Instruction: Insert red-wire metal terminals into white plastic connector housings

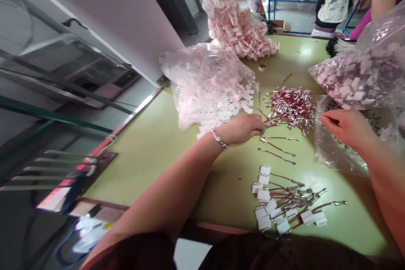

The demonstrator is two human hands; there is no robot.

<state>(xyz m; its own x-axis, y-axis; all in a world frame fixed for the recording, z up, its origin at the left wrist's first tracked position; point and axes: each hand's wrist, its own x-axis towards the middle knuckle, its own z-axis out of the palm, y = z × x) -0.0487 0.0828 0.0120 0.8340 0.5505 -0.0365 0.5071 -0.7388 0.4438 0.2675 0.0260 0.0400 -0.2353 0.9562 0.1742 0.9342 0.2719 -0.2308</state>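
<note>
My left hand (243, 128) is closed in a pinch at the near edge of a heap of short red wires with metal terminals (292, 106), its fingertips on one or two wire ends. My right hand (344, 125) rests with fingers curled over a clear plastic bag (335, 152) to the right of that heap; what it holds is hidden. Two loose red wires (277, 147) lie just below my left hand. Nearer to me sits a cluster of red wires fitted with white plastic connectors (284, 202).
On the green table (158, 152) a clear bag of white connectors (210, 88) lies open at the left, a pile of pink-and-white bundles (237, 25) behind it, and another full bag (363, 71) at the right. A small tape roll (262, 67) is there. Other people sit at the back right.
</note>
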